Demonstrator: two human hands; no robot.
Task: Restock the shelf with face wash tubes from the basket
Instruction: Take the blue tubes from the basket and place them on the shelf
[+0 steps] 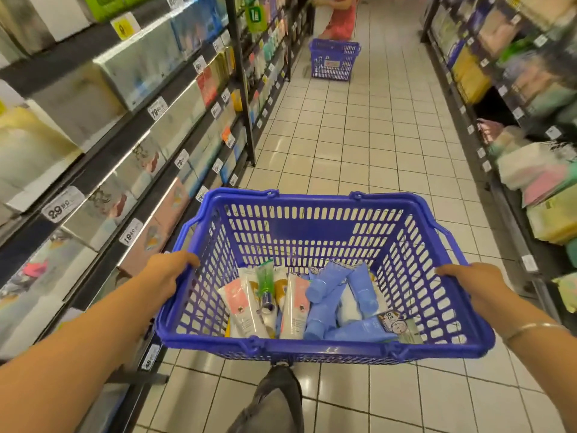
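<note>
I carry a blue plastic basket point(315, 229) in front of me at waist height. My left hand point(167, 273) grips its left rim and my right hand point(471, 284) grips its right rim. Inside lie several face wash tubes: white tubes with pink labels point(293, 304), light blue tubes point(331, 284) and a small green tube point(265, 279). Stocked shelves point(131, 126) with price tags run along my left.
A tiled aisle point(359, 135) stretches ahead between two shelf rows. Further down stands a second blue basket point(334, 59) on the floor, with a person in red point(340, 17) crouched behind it. Shelves on the right point(515, 98) hold packaged goods.
</note>
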